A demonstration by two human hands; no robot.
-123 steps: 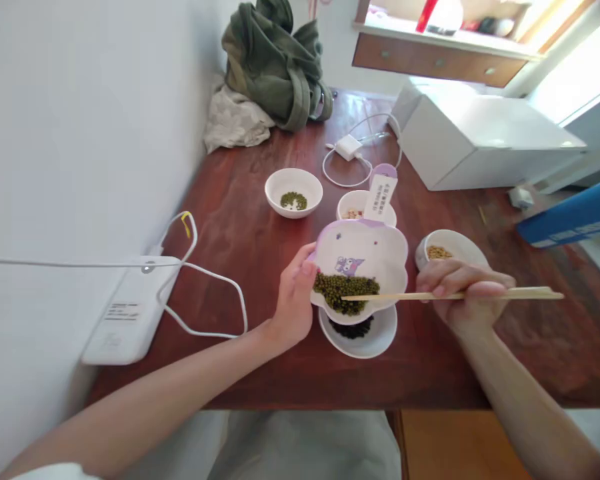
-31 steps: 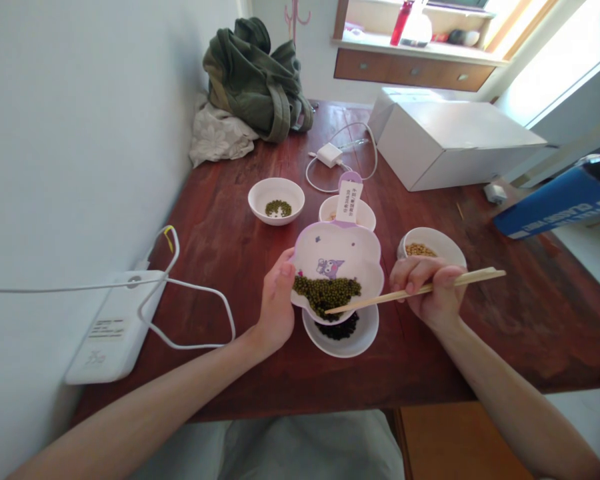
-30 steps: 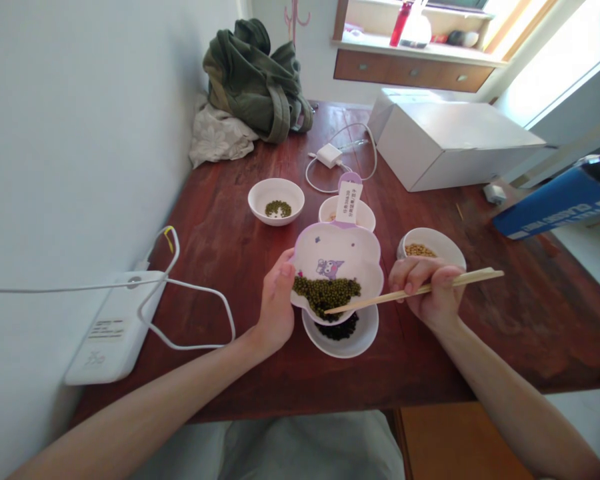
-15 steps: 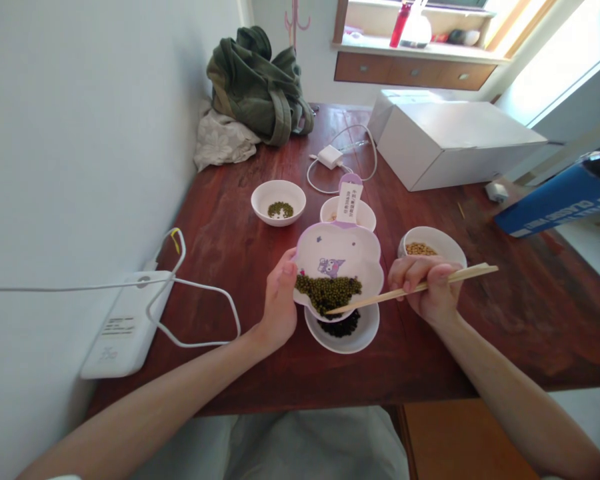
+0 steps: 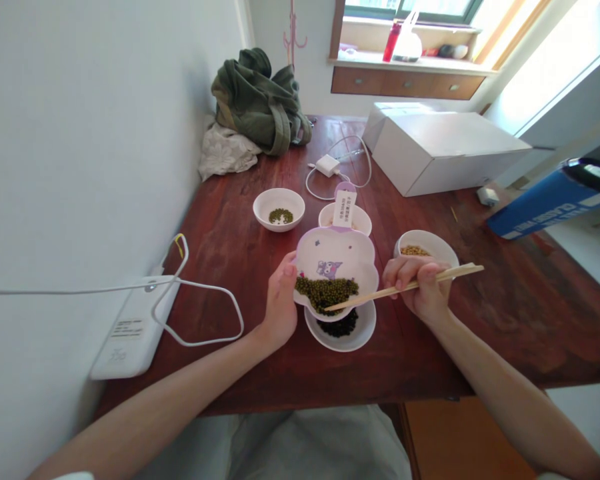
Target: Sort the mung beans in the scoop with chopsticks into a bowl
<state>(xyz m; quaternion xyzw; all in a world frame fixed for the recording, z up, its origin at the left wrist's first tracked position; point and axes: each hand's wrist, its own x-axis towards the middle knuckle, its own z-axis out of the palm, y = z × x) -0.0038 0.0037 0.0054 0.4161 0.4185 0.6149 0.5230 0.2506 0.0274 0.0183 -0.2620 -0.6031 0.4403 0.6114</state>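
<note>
My left hand [image 5: 281, 300] grips the left edge of a lilac-rimmed, flower-shaped dish [image 5: 337, 250], tilted toward me. Green mung beans [image 5: 325, 293] are heaped along the dish's lower side. In my right hand [image 5: 423, 287] is a pair of wooden chopsticks [image 5: 405, 288], their tips at the beans near the dish's lower edge. Directly below the dish stands a white bowl [image 5: 365, 337] with black beans [image 5: 341, 325] in it. Behind the dish, another white bowl [image 5: 363, 217] is partly hidden by a paper label [image 5: 345, 209]. A bowl [image 5: 443, 243] of yellowish beans [image 5: 414, 251] stands beyond my right hand.
At the back left is a bowl [image 5: 267, 200] with some mung beans. A white power bank [image 5: 135, 333] with a cable lies by the left wall. Farther off are a charger [image 5: 327, 165], a green bag [image 5: 255, 100], a white box [image 5: 445, 147] and a blue bottle [image 5: 550, 200].
The view has tilted up slightly, so the far things sit lower. My hands, the dish and the chopsticks keep nearly the same arrangement, the chopstick tips still at the beans.
</note>
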